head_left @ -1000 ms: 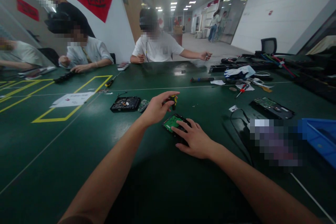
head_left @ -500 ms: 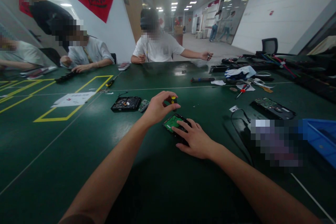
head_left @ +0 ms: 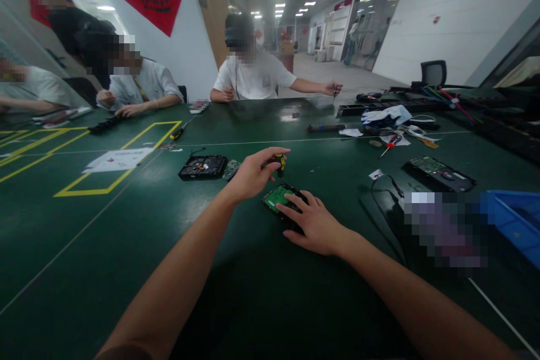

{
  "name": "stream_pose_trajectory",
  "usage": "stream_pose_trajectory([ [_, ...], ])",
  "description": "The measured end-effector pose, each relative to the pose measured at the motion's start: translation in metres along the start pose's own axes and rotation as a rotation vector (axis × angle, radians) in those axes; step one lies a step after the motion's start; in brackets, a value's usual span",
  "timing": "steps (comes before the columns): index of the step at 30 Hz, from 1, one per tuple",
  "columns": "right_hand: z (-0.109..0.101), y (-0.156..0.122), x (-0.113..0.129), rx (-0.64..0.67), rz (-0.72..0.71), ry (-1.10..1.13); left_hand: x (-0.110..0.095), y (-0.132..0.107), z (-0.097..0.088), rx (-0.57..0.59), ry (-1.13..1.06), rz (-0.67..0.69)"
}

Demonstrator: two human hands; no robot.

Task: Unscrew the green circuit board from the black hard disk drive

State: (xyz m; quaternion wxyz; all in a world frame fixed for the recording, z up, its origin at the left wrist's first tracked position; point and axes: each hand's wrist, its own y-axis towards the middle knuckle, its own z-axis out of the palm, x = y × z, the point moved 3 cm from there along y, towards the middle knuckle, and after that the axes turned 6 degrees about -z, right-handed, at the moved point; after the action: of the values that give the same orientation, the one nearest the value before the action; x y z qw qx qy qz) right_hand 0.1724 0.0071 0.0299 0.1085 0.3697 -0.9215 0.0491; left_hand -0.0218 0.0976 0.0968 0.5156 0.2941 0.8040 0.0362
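Observation:
My left hand (head_left: 252, 174) is closed round the black and yellow handle of a screwdriver (head_left: 280, 165), held above the far edge of a hard drive. The screwdriver's tip is too small to make out. That hard drive (head_left: 276, 198) lies on the green table with its green circuit board facing up. My right hand (head_left: 314, 222) rests over the drive's near right part with its fingers spread, covering much of it. Left of my left hand lie a black opened drive casing (head_left: 202, 167) and a loose circuit board (head_left: 231, 169).
Another hard drive (head_left: 441, 174) lies to the right, near a blue bin (head_left: 517, 225) and a blurred object with a black cable (head_left: 377, 216). Farther back are a red screwdriver (head_left: 391, 146), gloves (head_left: 386, 117) and a paper sheet (head_left: 118, 160). Several people sit across the table.
The fingers of my left hand have shifted on the screwdriver handle: the index finger reaches farther over its top and the thumb is drawn back. My right hand and the drive stay in place.

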Motion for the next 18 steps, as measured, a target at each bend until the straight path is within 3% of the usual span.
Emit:
stream_pose_trajectory([
  [10, -0.002, 0.000, 0.001, 0.023, 0.008, 0.001, -0.001, 0.000, 0.002, -0.023, 0.002, 0.027],
  [15, -0.001, 0.001, 0.000, 0.017, 0.008, 0.001, -0.007, -0.001, -0.002, -0.163, 0.270, 0.095],
  [18, -0.001, 0.001, 0.000, 0.018, 0.005, 0.005, -0.014, -0.002, -0.002, -0.185, 0.398, 0.133],
])
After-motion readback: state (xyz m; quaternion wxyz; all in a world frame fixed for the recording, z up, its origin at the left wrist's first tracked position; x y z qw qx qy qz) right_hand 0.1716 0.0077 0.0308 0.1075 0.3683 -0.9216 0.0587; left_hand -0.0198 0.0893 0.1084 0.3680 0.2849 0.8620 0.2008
